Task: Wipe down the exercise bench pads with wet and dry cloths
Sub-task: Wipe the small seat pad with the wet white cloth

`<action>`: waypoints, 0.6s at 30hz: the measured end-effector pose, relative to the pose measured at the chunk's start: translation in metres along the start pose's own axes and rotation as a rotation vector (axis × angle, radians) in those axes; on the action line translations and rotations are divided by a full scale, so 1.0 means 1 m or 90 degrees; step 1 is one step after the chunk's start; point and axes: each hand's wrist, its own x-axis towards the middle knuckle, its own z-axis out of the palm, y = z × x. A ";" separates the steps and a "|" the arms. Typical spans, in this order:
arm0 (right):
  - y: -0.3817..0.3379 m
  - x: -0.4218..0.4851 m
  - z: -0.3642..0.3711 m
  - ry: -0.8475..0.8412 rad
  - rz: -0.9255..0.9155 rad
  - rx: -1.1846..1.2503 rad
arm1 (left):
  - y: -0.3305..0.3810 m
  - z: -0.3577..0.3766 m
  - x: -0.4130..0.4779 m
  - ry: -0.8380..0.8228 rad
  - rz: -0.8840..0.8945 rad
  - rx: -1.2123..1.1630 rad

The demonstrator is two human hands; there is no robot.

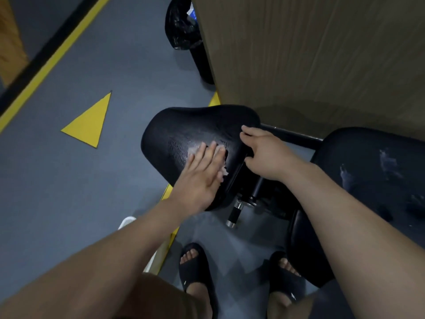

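A person's L hand (202,173) presses a pale cloth (192,151) flat onto the black seat pad (184,130), fingers straight & close together, cloth peeking out at the fingertips. The R hand (264,153) grips the pad's edge just right of those fingers, thumb curled under. A 2nd pad (372,166), scuffed, sits beyond the R wrist.

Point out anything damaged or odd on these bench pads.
The larger pad on the right shows pale scuffed or torn patches in its black cover. The seat pad only carries a wet sheen near the left hand.
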 end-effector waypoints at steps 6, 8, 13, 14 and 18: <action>-0.013 0.009 0.007 0.100 0.043 0.005 | -0.006 -0.024 0.080 -0.028 -0.063 0.028; -0.014 0.008 0.010 0.114 0.064 -0.013 | 0.005 -0.022 0.104 -0.010 -0.101 0.034; 0.002 0.007 0.009 0.097 0.096 0.010 | 0.028 -0.001 0.054 0.032 0.003 0.036; 0.004 0.008 0.008 0.098 0.097 0.019 | 0.026 0.000 0.048 0.026 0.016 0.045; 0.005 0.015 0.009 0.095 0.101 0.052 | 0.016 -0.008 0.087 0.008 0.015 0.071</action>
